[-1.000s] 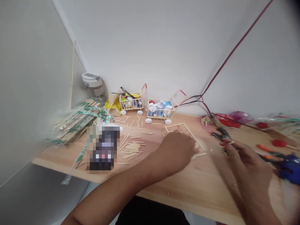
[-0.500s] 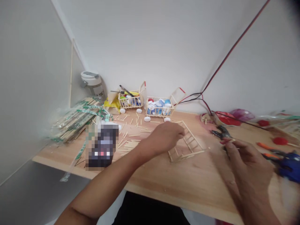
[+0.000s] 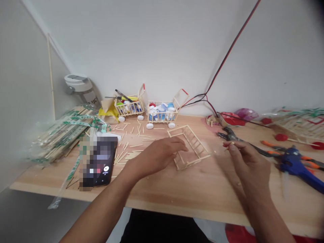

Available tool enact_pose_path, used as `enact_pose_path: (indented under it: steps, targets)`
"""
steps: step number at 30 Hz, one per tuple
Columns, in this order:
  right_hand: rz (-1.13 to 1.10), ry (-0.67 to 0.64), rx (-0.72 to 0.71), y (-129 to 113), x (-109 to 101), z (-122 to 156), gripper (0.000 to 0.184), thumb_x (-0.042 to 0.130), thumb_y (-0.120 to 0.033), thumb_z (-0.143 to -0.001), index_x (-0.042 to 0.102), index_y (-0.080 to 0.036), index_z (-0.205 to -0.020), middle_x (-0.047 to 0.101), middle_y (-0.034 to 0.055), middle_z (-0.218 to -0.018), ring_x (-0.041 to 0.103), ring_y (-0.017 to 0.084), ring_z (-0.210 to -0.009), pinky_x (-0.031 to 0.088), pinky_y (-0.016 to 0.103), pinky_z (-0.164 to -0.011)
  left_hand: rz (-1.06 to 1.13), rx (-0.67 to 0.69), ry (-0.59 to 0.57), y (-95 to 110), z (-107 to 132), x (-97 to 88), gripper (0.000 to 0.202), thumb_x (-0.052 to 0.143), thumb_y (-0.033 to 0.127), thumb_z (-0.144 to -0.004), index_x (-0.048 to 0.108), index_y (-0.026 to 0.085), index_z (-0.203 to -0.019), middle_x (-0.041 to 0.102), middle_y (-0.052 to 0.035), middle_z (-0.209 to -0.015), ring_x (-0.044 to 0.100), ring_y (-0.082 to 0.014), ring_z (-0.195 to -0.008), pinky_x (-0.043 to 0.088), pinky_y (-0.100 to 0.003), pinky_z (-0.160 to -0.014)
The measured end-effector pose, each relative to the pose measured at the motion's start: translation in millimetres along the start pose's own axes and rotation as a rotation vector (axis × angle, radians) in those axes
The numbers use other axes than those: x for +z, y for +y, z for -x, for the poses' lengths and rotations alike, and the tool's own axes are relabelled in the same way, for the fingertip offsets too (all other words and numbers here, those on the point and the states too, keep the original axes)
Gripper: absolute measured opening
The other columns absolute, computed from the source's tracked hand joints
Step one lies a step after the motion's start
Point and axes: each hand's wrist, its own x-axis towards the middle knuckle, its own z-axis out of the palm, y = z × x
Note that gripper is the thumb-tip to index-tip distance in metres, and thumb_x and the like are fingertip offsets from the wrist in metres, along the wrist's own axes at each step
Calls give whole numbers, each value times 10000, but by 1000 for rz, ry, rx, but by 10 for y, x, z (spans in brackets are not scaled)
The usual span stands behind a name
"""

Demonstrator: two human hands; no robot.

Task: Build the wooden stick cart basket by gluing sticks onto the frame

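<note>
Grip of the right hand (image 3: 249, 165) was together, thumb against forefinger, clamped on a small pale piece (image 3: 232, 144) above the table (image 3: 197, 192). Over the left side of a stick frame (image 3: 199, 142) was the left hand (image 3: 162, 153), fingers bent; whether they touched the frame could not be told. The frame lay on the table between the hands, back from the front edge, with a stretch of open wood before it. Room was tighter on the right, where black pliers (image 3: 231, 135) and a blue cutter (image 3: 291, 165) lay. A phone (image 3: 107, 155) lay near the front edge, beside a wrapped stick bundle (image 3: 63, 135).

The left hand hid part of the frame, and fingers covered much of the pale piece; a red spot beside it was hard to make out. Squares blurred much of the phone, and the blue cutter's handle was cut off.

One frame, one phone, one lidded cup (image 3: 80, 88) and two small carts (image 3: 162, 114) showed, two white wheels visible on each cart. Loose sticks (image 3: 133, 155) overlapped too much to count.
</note>
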Motion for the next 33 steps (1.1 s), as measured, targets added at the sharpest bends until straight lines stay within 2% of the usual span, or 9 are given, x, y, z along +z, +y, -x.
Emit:
enact_pose_path:
  steps: [3, 7, 10, 13, 17, 23, 27, 30, 33]
  targets:
    - [-18, -2, -2, -30, -1, -6, 177, 580, -370, -877, 686, -230, -857, 722, 43, -919, 668, 189, -904, 481, 288, -831, -7, 3, -36, -13, -15, 59, 349, 472, 40, -882, 646, 178, -1152, 629, -72, -1250, 596, -188, -1141, 472, -341, -980]
    - [-63, 0, 75, -40, 12, -12, 167, 602, -368, -860, 679, -223, -890, 723, 67, -943, 674, 198, -885, 489, 314, -823, 7, 3, -66, -34, -42, 94, 214, 510, 100, -906, 673, 168, -1028, 662, -58, -1084, 614, -180, -1030, 473, -316, -909]
    - [-182, 21, 139, -46, 17, -16, 177, 641, -376, -830, 666, -209, -885, 714, 70, -923, 669, 193, -870, 490, 321, -821, 35, -7, -49, -40, -69, 96, 169, 508, 127, -921, 672, 166, -938, 659, -49, -993, 615, -167, -958, 467, -290, -858]
    - [-276, 42, 207, -70, 8, -22, 193, 665, -392, -802, 649, -205, -847, 705, 79, -917, 659, 197, -864, 495, 328, -803, 79, -39, 29, -26, -86, 57, 147, 520, 116, -909, 657, 168, -919, 657, -39, -976, 609, -155, -929, 455, -281, -851]
    - [-317, 89, 272, -64, -9, -40, 247, 671, -430, -788, 664, -191, -851, 693, 87, -908, 618, 174, -768, 477, 307, -696, 174, -69, 170, -13, -74, -44, 118, 543, 107, -885, 642, 167, -909, 656, -29, -933, 596, -137, -872, 449, -263, -800]
    - [-593, 113, 390, -43, -20, -89, 274, 717, -430, -738, 627, -201, -859, 631, 52, -844, 534, 121, -629, 441, 277, -595, 381, -117, 279, -131, -26, -116, 89, 565, 206, -893, 634, 149, -888, 653, -58, -965, 600, -149, -901, 472, -276, -808]
    - [-643, 32, 380, -234, -87, -103, 263, 746, -405, -734, 625, -200, -847, 623, 28, -775, 511, 108, -600, 413, 255, -566, 571, -156, 283, -210, -13, -127, 122, 610, 265, -877, 637, 148, -893, 639, -50, -941, 592, -136, -866, 481, -271, -795]
    - [-536, -8, 325, -473, -151, -99, 240, 723, -412, -772, 626, -198, -823, 638, 23, -781, 514, 103, -594, 426, 252, -580, 646, -194, 288, -204, -7, -156, 142, 623, 280, -863, 650, 149, -910, 633, -43, -923, 582, -127, -840, 483, -263, -775]
    - [-409, -32, 218, -700, -170, -91, 210, 699, -402, -799, 638, -203, -825, 651, 17, -784, 569, 119, -672, 453, 243, -634, 650, -219, 304, -179, -4, -185, 138, 620, 271, -855, 660, 154, -915, 630, -40, -918, 571, -123, -825, 483, -261, -760]
